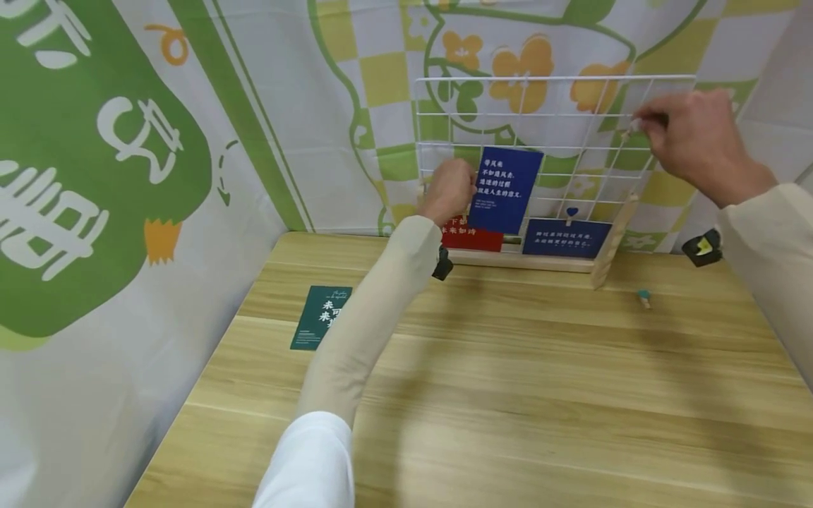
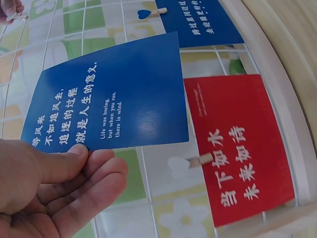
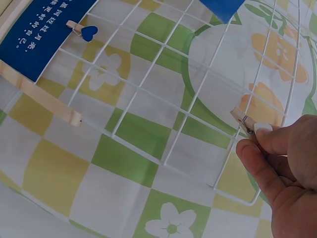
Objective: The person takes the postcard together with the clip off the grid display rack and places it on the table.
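Observation:
My left hand (image 1: 449, 189) pinches a blue card (image 2: 124, 99) with white writing by its edge, thumb in front, and holds it before a white wire grid (image 1: 552, 113). Between the thumb and fingers of my right hand (image 1: 699, 130) is a small wooden clothespin (image 3: 246, 121) with a white end, right at the grid's right part. Low on the grid, a red card (image 2: 242, 148) hangs under a clothespin with a white heart (image 2: 178, 167). Beside it, another blue card (image 1: 565, 238) is clipped by a clothespin with a blue heart (image 1: 572, 213).
The grid stands in a wooden base (image 1: 527, 261) with a slanted wooden side piece (image 1: 615, 243). On the wooden table (image 1: 540, 395) lie a dark green card (image 1: 311, 328), partly behind my left arm, and a clothespin with a teal end (image 1: 644, 298). A patterned cloth (image 1: 381, 85) hangs behind.

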`<action>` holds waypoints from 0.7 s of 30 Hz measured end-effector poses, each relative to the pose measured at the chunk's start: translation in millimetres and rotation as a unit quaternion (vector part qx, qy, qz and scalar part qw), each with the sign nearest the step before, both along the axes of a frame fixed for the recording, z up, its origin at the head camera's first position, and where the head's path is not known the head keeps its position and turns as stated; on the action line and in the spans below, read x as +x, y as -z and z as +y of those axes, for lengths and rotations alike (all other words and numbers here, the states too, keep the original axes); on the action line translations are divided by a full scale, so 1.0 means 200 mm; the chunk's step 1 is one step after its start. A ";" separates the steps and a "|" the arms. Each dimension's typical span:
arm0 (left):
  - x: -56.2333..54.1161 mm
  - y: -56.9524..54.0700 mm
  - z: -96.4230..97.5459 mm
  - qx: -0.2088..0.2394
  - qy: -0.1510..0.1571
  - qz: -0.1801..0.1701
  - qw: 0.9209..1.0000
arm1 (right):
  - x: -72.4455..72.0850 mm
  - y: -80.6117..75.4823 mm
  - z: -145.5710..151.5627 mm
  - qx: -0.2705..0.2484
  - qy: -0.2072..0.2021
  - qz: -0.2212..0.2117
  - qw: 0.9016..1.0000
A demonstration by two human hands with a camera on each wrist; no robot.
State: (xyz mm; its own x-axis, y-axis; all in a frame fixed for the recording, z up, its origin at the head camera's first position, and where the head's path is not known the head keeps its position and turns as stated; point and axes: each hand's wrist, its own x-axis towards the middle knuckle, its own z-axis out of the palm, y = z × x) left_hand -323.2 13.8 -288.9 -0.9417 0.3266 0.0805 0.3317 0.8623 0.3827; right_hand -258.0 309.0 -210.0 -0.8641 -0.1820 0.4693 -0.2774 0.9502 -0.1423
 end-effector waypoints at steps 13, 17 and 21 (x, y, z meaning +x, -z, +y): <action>0.03 0.05 -0.18 -0.037 0.007 0.025 0.999 | 0.02 0.07 0.03 0.024 -0.034 0.035 0.999; 0.03 0.06 -0.22 -0.054 0.009 0.017 0.998 | 0.03 0.09 0.04 0.025 -0.020 -0.002 0.999; 0.05 0.08 -0.27 -0.054 0.005 0.001 0.999 | 0.03 0.12 0.05 0.024 -0.026 -0.011 0.999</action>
